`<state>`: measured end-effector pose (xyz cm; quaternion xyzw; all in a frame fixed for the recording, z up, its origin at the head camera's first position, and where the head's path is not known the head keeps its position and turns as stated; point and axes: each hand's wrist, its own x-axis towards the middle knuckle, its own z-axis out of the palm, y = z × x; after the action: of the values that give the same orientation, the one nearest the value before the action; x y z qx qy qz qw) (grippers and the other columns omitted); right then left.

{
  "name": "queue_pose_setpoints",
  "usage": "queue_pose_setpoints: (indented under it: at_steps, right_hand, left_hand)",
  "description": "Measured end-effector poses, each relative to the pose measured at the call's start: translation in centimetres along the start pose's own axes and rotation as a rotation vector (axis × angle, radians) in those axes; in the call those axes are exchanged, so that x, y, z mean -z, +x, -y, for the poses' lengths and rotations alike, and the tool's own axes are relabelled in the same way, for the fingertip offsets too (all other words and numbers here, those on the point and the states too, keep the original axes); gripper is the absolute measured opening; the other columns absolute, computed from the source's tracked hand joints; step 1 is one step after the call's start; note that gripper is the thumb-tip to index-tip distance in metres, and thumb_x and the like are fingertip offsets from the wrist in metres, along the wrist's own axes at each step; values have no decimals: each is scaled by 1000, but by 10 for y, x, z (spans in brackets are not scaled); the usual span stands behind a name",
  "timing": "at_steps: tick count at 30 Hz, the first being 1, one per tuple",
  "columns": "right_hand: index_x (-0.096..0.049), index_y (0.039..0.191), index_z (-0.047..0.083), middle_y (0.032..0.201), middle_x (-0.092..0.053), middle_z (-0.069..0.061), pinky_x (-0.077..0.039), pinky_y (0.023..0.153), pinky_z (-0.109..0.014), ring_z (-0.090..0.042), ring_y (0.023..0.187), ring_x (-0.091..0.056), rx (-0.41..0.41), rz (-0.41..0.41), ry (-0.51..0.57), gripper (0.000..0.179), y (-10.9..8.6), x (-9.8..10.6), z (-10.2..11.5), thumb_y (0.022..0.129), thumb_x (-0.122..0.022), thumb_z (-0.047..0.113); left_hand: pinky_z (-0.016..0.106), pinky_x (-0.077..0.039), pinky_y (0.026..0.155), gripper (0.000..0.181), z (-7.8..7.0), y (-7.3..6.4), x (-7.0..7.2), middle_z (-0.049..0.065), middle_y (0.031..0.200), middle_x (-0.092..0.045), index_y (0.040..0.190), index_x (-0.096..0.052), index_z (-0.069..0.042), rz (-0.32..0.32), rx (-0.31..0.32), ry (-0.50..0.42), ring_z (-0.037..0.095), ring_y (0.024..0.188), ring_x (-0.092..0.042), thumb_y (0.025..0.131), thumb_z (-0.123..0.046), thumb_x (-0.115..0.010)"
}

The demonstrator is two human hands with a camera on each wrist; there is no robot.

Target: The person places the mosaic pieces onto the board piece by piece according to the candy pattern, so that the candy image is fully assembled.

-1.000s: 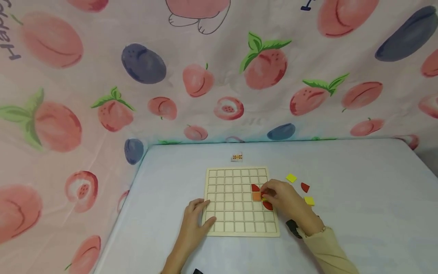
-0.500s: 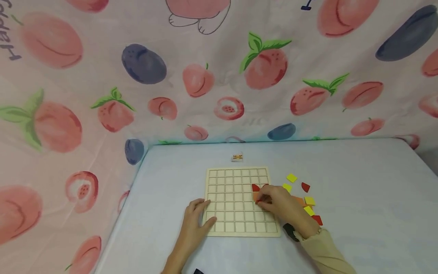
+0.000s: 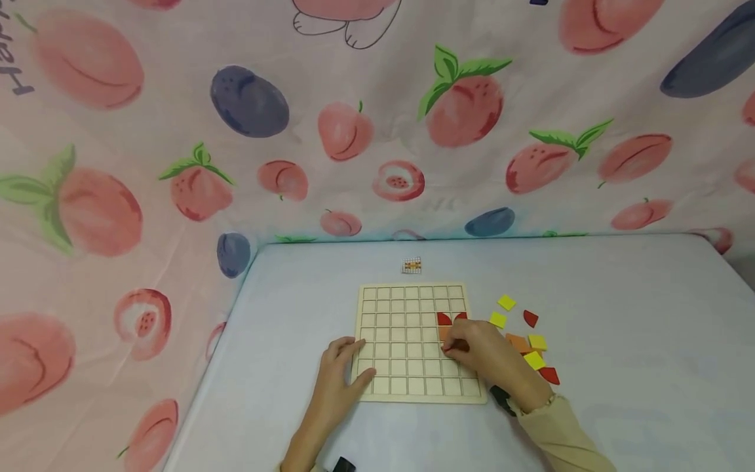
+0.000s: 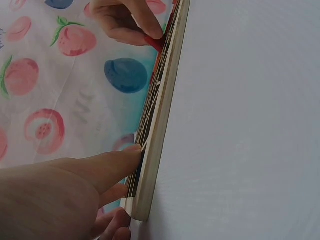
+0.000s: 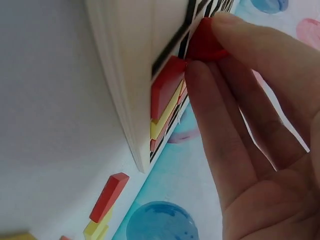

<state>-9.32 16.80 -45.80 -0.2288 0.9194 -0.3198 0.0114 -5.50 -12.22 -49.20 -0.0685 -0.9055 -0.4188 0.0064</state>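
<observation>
A wooden grid board [image 3: 401, 358] lies flat on the table. My left hand [image 3: 340, 375] rests at its left edge, with the thumb on the grid and fingers relaxed along the side. Over the right part, my right hand [image 3: 486, 352] pinches a red tile [image 5: 202, 42] between thumb and fingers, right at the grid surface. Just above that spot sit an orange square tile [image 3: 444, 333] and two red quarter-round tiles, one the left red tile [image 3: 444, 319]. A yellow tile [image 5: 165, 117] and another red tile [image 5: 168, 87] show in the right wrist view; my hand hides them in the head view.
Loose tiles lie right of the board: a yellow tile [image 3: 506, 302], a red tile [image 3: 531, 318], an orange tile [image 3: 517, 343] and several others. Behind the board is a small patterned card [image 3: 411, 265]. A fruit-print cloth [image 3: 348, 196] hangs beyond the table.
My right hand has shifted slightly left and down from the board's right-hand column, uncovering a second red tile and loose tiles beside the board. The left hand keeps its place.
</observation>
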Motion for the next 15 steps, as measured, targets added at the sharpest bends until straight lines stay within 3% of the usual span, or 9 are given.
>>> queue_pose_setpoints:
  at_steps: [11, 15]
  right_hand:
    - [-72, 77, 16, 77, -65, 11, -54, 70, -25, -6, 74, -57, 28, -12, -79, 16, 3, 0, 0, 74, -85, 8]
    - [-74, 79, 16, 78, -65, 12, -54, 71, -26, -6, 75, -57, 31, 21, -89, 14, 5, 0, 0, 75, -85, 9]
  left_hand:
    - [53, -41, 105, 53, -1, 2, 1, 12, 139, -49, 135, -59, -5, 6, -8, 14, 34, 130, -43, 88, -22, -76]
    - [54, -41, 105, 53, -2, 1, 2, 14, 139, -49, 135, -59, -4, 7, 1, 16, 35, 130, -43, 88, -21, -76]
